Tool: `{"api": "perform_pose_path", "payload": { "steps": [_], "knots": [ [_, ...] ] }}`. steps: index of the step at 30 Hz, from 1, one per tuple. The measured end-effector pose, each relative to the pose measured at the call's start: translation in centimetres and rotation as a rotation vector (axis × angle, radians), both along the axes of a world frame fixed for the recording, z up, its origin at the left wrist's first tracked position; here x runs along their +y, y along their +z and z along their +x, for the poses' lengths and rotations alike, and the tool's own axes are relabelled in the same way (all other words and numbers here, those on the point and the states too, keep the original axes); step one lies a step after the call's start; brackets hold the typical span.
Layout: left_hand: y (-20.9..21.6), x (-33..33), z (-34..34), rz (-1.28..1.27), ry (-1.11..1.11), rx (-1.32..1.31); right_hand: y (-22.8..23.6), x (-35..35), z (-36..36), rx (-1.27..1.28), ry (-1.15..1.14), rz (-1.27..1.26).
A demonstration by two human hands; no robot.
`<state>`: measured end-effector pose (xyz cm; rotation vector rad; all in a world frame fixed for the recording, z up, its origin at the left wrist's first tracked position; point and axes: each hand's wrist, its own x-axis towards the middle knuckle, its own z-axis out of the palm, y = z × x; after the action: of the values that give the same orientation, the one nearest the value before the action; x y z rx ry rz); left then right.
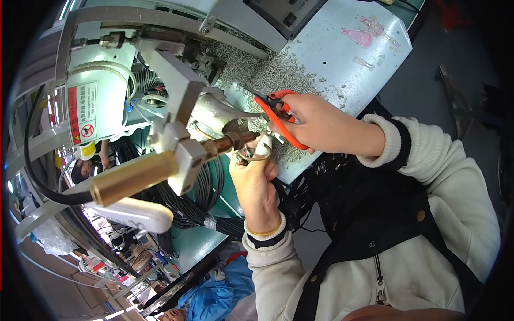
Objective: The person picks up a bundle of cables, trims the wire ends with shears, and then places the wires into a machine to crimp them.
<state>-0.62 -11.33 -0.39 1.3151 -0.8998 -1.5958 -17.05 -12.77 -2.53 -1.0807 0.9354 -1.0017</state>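
Note:
My right hand (318, 120) is closed round the orange-handled scissors (278, 120), whose tips point up and left over a heap of small pale clippings. Just below and left of it, my left hand (254, 182) is closed, pinching a small white plastic piece (262, 145). The exact kind of this piece cannot be made out. Both hands are close together, beside the metal nozzle-like end (243, 139) of a machine. A brass-coloured cylinder (134, 176) on that machine stands in front, to the left of my left hand.
Small clippings (284, 72) cover much of the white work surface (342, 64). Pink and clear plastic bits (357, 36) lie at its far right. A red-and-white heat warning label (83, 112) is on the machine frame. Coiled black cables (206, 187) hang below. A person in blue (219, 289) is at lower left.

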Motion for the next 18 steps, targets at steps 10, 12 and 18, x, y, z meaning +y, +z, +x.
{"api": "perform_pose_path", "payload": {
  "steps": [10,12,18],
  "knots": [
    [0.7,5.5,-0.1,-0.055,-0.014,-0.172,0.7,3.7,-1.8,0.25,-0.032,-0.218],
    [0.6,6.8,-0.2,-0.113,-0.056,-0.22,1.0,4.6,-1.4,0.691,-0.333,-0.747],
    [-0.4,8.7,-0.7,-0.2,-0.221,-0.395,1.9,6.2,-1.0,0.495,0.095,-0.555]
  ]
}}
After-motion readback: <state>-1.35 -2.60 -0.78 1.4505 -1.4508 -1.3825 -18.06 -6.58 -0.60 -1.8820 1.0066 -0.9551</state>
